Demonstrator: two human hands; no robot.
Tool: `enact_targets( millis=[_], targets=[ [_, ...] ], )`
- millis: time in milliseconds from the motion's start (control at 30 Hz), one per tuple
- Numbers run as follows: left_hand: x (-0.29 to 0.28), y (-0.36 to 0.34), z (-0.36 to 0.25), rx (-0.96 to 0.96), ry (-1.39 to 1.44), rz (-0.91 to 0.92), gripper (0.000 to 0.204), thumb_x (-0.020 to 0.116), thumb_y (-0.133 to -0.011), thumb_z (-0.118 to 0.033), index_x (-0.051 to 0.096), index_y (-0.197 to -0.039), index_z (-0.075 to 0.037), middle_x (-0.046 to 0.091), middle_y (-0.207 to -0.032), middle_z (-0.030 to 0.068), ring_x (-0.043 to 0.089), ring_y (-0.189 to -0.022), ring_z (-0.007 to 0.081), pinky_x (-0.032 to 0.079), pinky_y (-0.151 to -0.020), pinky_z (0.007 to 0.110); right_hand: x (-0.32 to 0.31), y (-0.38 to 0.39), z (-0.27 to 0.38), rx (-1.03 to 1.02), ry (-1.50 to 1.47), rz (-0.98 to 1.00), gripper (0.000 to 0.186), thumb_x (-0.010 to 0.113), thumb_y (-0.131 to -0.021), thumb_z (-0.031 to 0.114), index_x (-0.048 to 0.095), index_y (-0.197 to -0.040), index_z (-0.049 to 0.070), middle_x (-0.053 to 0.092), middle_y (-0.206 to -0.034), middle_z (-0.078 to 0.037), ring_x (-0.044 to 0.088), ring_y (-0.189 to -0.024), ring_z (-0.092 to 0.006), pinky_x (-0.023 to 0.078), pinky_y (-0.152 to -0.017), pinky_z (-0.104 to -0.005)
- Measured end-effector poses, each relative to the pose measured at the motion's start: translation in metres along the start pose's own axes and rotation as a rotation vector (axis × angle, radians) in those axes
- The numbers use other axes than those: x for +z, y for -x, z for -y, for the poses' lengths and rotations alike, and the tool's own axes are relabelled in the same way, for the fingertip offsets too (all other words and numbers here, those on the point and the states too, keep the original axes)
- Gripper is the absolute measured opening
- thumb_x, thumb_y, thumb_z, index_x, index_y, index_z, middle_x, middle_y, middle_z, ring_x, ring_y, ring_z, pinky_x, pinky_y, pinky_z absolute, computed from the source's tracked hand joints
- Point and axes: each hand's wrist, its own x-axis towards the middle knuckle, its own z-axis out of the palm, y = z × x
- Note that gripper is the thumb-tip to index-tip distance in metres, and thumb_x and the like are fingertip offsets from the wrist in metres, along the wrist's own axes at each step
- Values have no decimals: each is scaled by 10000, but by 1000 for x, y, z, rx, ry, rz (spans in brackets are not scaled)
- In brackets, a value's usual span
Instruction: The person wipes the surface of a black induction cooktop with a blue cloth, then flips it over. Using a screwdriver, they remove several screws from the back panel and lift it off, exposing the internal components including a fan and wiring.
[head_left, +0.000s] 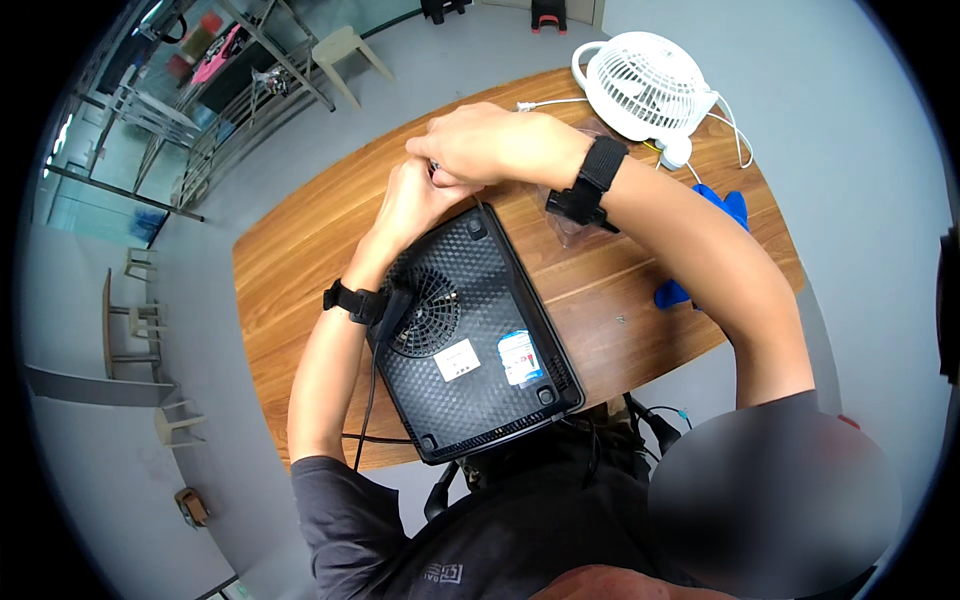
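Note:
An induction cooker [485, 290] lies upside down on the wooden table, showing a round fan grille [425, 312], corner feet and two labels. Beyond its far end my two hands meet. My left hand [412, 202] is closed, its fingertips pressed in beneath the other hand. From above, my right hand [485, 143] curls over them, also closed. A small bit of something shows between the fingers, too hidden to name. My left forearm passes over the cooker's left side, and a dark cord [368, 410] hangs near it.
A white fan [648, 85] with its cord and plug [526, 106] sits at the far right. Blue pieces [735, 207] lie partly behind my right arm. Clear plastic [572, 232] is under my right wrist. Tiny bits [621, 319] rest right of the cooker. A stool [347, 60] stands beyond the table.

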Motion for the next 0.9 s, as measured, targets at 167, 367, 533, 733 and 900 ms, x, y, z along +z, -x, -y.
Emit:
enact_targets(
  millis=[167, 367, 533, 733, 900],
  targets=[
    [5, -2, 31, 72, 327, 73, 255, 844, -839, -187, 746, -930, 30, 775, -876, 143, 733, -791, 199, 573, -785, 358, -3, 0, 4, -23, 9, 20, 413, 648, -928, 297, 648, -1243, 30, 748, -1049, -183, 719, -1003, -365, 573, -843, -438],
    [-1, -5, 23, 74, 50, 37, 189, 817, -873, -239, 820, -1009, -108, 774, -822, 32, 669, -719, 107, 523, -696, 321, -20, 15, 0, 123, 115, -65, 644, 569, -955, 634, 721, -919, 10, 732, -848, -217, 726, -831, -410, 578, -782, -480],
    [4, -5, 15, 111, 49, -21, 221, 860, -818, -260, 820, -961, -96, 759, -794, 53, 669, -698, 130, 527, -686, 332, -7, 13, 8, 179, 136, -187, 783, 522, -933, 719, 736, -733, -7, 716, -751, -226, 726, -756, -405, 579, -716, -477],
    [7, -4, 15, 120, 2, -34, 304, 874, -799, -280, 760, -891, -13, 761, -834, 139, 726, -752, 270, 563, -748, 379, 0, 5, -5, 155, 14, -133, 705, 549, -938, 650, 750, -781, -7, 711, -775, -239, 716, -787, -412, 572, -771, -465],
    [-3, -5, 13, 101, 76, 93, 291, 846, -827, -231, 739, -939, 16, 762, -885, 166, 738, -814, 269, 559, -794, 386, -9, 9, -12, 64, -34, -1, 479, 651, -930, 467, 657, -993, -8, 720, -848, -231, 709, -832, -405, 544, -753, -489]
  ],
)
